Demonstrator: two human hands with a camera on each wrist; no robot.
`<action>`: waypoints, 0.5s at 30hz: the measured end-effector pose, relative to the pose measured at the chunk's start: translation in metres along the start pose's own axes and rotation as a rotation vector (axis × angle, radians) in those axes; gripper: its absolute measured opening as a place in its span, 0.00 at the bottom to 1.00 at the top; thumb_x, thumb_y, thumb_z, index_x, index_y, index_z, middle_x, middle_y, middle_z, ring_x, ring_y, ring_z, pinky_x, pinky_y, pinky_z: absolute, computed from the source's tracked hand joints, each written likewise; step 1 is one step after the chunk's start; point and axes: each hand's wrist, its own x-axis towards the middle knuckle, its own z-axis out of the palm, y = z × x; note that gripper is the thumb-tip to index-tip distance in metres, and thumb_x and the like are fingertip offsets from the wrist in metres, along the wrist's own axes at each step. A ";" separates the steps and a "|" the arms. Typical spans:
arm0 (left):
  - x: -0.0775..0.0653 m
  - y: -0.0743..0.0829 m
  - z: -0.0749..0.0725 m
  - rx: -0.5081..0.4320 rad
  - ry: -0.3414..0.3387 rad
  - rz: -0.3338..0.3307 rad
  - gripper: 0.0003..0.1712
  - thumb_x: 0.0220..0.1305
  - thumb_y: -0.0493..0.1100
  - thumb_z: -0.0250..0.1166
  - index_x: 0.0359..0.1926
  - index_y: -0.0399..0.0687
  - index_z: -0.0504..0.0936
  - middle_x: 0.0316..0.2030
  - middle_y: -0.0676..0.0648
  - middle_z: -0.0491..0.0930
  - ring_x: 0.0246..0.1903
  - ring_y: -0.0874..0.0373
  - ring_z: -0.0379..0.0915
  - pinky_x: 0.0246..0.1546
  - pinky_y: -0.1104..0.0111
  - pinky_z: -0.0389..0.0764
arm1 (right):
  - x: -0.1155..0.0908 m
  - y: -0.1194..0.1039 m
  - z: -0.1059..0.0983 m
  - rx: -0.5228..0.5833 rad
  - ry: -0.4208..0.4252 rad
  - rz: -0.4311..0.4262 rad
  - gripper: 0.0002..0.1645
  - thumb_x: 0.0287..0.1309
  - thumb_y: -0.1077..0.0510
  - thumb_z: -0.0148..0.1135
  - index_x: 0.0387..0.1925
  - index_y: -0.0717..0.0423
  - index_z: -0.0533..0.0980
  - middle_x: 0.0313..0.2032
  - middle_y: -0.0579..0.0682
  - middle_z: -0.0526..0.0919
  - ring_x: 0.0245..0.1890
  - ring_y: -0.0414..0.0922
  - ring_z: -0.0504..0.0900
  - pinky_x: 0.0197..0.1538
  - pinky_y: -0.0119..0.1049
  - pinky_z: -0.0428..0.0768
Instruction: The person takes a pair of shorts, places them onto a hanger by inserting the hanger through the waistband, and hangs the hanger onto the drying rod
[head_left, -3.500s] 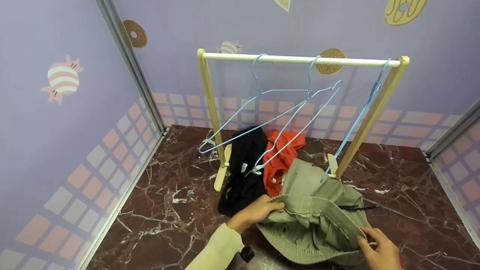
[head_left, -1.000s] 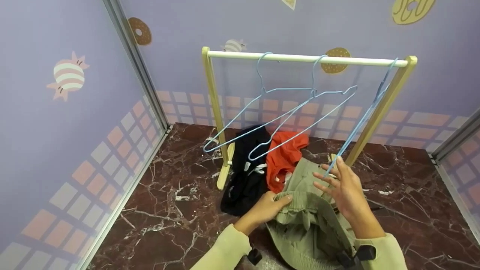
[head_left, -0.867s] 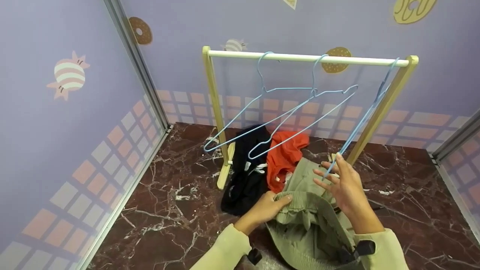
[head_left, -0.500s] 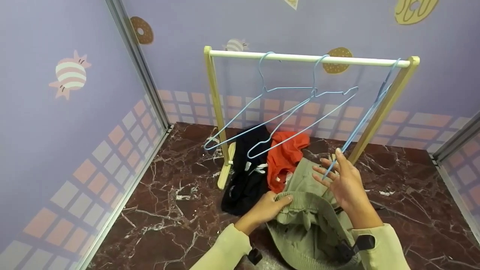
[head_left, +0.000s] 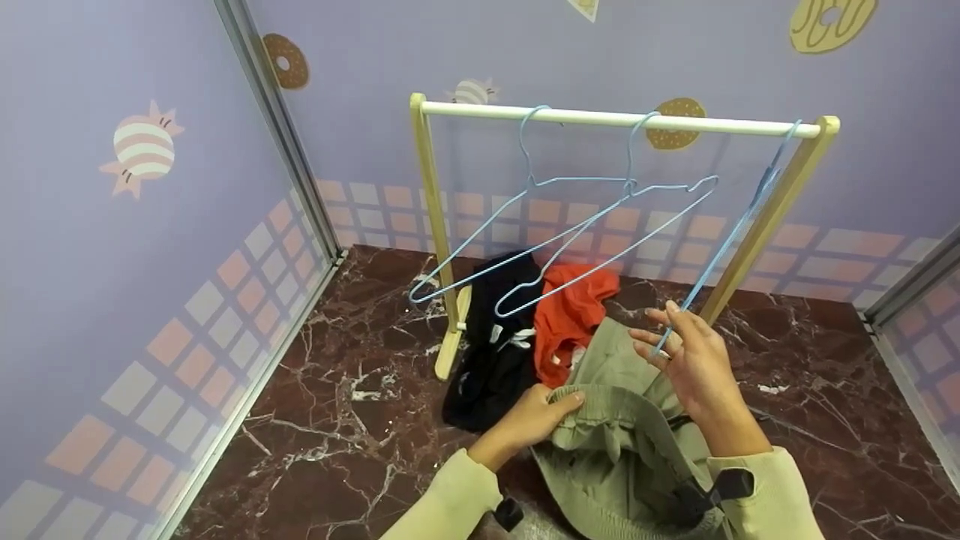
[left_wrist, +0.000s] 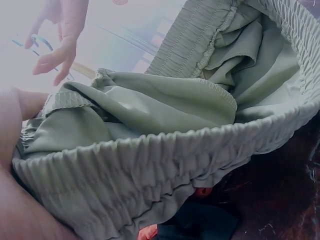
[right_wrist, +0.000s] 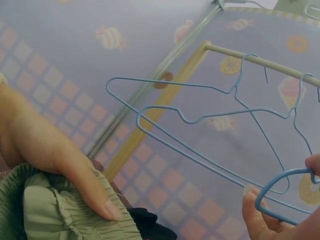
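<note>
My left hand (head_left: 532,412) grips the elastic waistband of olive-green pants (head_left: 607,442), thumb inside the opening and pointing right. In the left wrist view the gathered waistband (left_wrist: 150,160) gapes wide, with folded cloth inside. My right hand (head_left: 694,360) holds the lower end of the rightmost blue wire hanger (head_left: 712,266), the thumb on the wire and the other fingers spread behind it. That hanger's hook still sits on the rail. The right wrist view has the hanger's bent corner (right_wrist: 262,197) between thumb and fingers.
A wooden rack with a white rail (head_left: 600,118) carries two more blue hangers (head_left: 487,225), partly overlapping. Below lie black clothing (head_left: 487,382) and a red garment (head_left: 570,292) on the dark marbled floor (head_left: 322,420). Patterned walls (head_left: 225,210) enclose the spot.
My right hand has let go of the waistband and moved up and left to take the rightmost hanger's end. The left hand keeps its grip. Over the last second there is only slight movement.
</note>
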 end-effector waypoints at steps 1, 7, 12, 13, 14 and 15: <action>0.000 0.000 0.000 0.004 0.000 0.000 0.24 0.61 0.57 0.56 0.11 0.55 0.68 0.11 0.60 0.66 0.15 0.68 0.63 0.20 0.75 0.67 | 0.000 0.000 0.000 -0.002 0.003 -0.001 0.26 0.63 0.46 0.50 0.53 0.55 0.55 0.54 0.50 0.64 0.41 0.44 0.82 0.46 0.36 0.79; -0.001 -0.001 -0.001 -0.008 -0.003 -0.009 0.24 0.61 0.56 0.57 0.11 0.55 0.68 0.11 0.60 0.66 0.15 0.68 0.62 0.19 0.75 0.65 | 0.000 -0.002 0.000 -0.025 0.022 -0.004 0.42 0.62 0.46 0.52 0.64 0.59 0.42 0.54 0.48 0.66 0.42 0.45 0.82 0.46 0.36 0.79; -0.001 -0.002 -0.001 -0.029 -0.002 -0.019 0.23 0.61 0.56 0.57 0.12 0.55 0.68 0.12 0.60 0.67 0.15 0.67 0.63 0.19 0.74 0.66 | 0.002 -0.003 -0.002 -0.010 0.025 0.013 0.43 0.62 0.48 0.52 0.65 0.60 0.39 0.54 0.47 0.65 0.41 0.45 0.83 0.47 0.37 0.79; -0.001 -0.002 -0.001 -0.029 -0.002 -0.017 0.23 0.61 0.56 0.57 0.12 0.54 0.69 0.12 0.59 0.67 0.15 0.67 0.63 0.20 0.74 0.66 | 0.002 -0.003 -0.002 -0.008 0.026 0.014 0.43 0.62 0.48 0.52 0.65 0.60 0.40 0.54 0.47 0.65 0.41 0.45 0.83 0.47 0.37 0.79; -0.001 -0.002 -0.001 -0.027 -0.002 -0.015 0.23 0.61 0.56 0.57 0.12 0.54 0.69 0.12 0.59 0.67 0.15 0.67 0.63 0.20 0.74 0.66 | 0.001 -0.003 -0.003 -0.002 0.026 0.014 0.42 0.62 0.48 0.52 0.65 0.59 0.41 0.54 0.47 0.65 0.41 0.46 0.83 0.47 0.37 0.79; -0.001 -0.003 -0.001 -0.025 -0.003 -0.014 0.23 0.61 0.56 0.57 0.12 0.54 0.69 0.12 0.59 0.67 0.15 0.67 0.63 0.20 0.74 0.66 | 0.001 -0.003 -0.003 0.004 0.027 0.014 0.40 0.62 0.49 0.52 0.64 0.58 0.42 0.54 0.47 0.65 0.42 0.46 0.83 0.47 0.37 0.79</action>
